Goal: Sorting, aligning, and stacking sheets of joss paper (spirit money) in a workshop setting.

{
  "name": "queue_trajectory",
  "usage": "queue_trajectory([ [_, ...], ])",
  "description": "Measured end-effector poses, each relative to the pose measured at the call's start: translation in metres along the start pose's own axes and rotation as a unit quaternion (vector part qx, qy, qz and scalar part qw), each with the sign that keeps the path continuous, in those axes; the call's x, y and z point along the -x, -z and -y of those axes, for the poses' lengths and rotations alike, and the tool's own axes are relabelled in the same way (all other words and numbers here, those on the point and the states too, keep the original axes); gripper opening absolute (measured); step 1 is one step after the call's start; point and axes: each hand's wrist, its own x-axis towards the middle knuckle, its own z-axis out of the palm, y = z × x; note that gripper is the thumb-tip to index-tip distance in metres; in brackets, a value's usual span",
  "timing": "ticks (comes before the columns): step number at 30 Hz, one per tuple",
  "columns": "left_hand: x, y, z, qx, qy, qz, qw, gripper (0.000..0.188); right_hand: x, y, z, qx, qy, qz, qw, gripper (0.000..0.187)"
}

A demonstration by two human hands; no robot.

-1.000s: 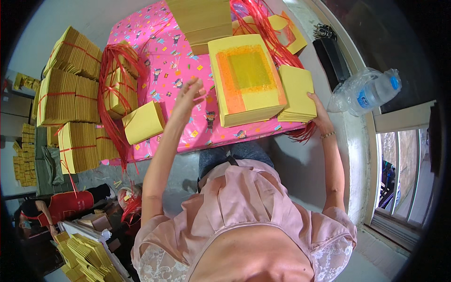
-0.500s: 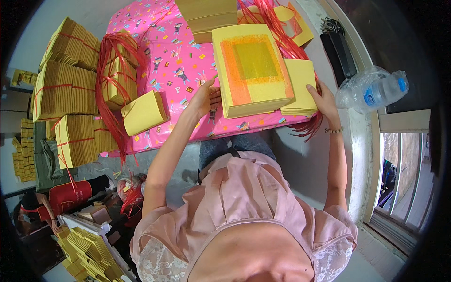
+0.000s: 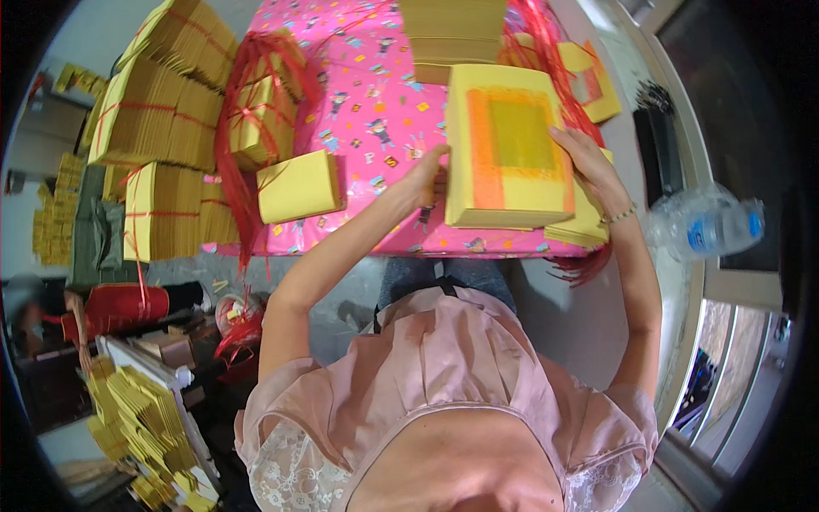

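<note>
A thick stack of yellow paper sheets (image 3: 546,192) with an orange and olive printed block on its top sheet lies before me on the pink-covered table (image 3: 363,183). Against its left side is my left hand (image 3: 423,181), thumb up and fingers bent, partly hidden. My right hand (image 3: 590,162) grips the right edge, its thumb on the top sheet and its other fingers out of sight. Under my right wrist, a smaller pile of plain yellow sheets (image 3: 573,224) shows beside the stack. A taller yellow stack (image 3: 452,43) stands just behind.
Tied yellow bundles (image 3: 162,119) rise at the left, near red plastic strands (image 3: 232,162) and a loose yellow pile (image 3: 299,188). More red strands (image 3: 554,51) lie far right. A plastic bottle in a bag (image 3: 712,230) is at the right. At lower left, another person works near yellow stacks (image 3: 145,410).
My right hand has gone from the smaller pile to the printed stack's right edge. My left hand has come up against its left side. The whole view has shifted.
</note>
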Motion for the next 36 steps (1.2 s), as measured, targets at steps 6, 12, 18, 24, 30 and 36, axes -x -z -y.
queue_trajectory([
  [6, 0.028, -0.028, 0.000, 0.029, -0.088, -0.011, 0.996, 0.068, -0.001, 0.002, -0.008, -0.063, -0.037, 0.032, 0.997, 0.044],
  [12, 0.027, -0.021, 0.001, 0.031, -0.103, -0.026, 0.994, 0.063, 0.001, -0.016, -0.007, -0.047, -0.028, -0.013, 0.998, 0.044],
  [18, 0.038, 0.017, 0.010, 0.055, -0.074, -0.027, 0.995, 0.061, -0.002, -0.048, -0.009, -0.020, -0.033, 0.031, 0.999, 0.048],
  [24, 0.031, 0.090, 0.024, 0.146, -0.158, 0.010, 0.977, 0.064, -0.011, -0.115, 0.003, 0.000, -0.023, 0.068, 0.997, 0.052],
  [30, 0.052, 0.123, 0.020, 0.126, -0.217, -0.024, 0.968, 0.074, -0.027, -0.135, -0.013, -0.160, -0.066, 0.173, 0.970, 0.057],
  [36, 0.054, 0.135, 0.025, 0.090, -0.221, -0.033, 0.970, 0.081, -0.005, -0.150, -0.028, -0.261, -0.068, 0.185, 0.945, 0.070],
])
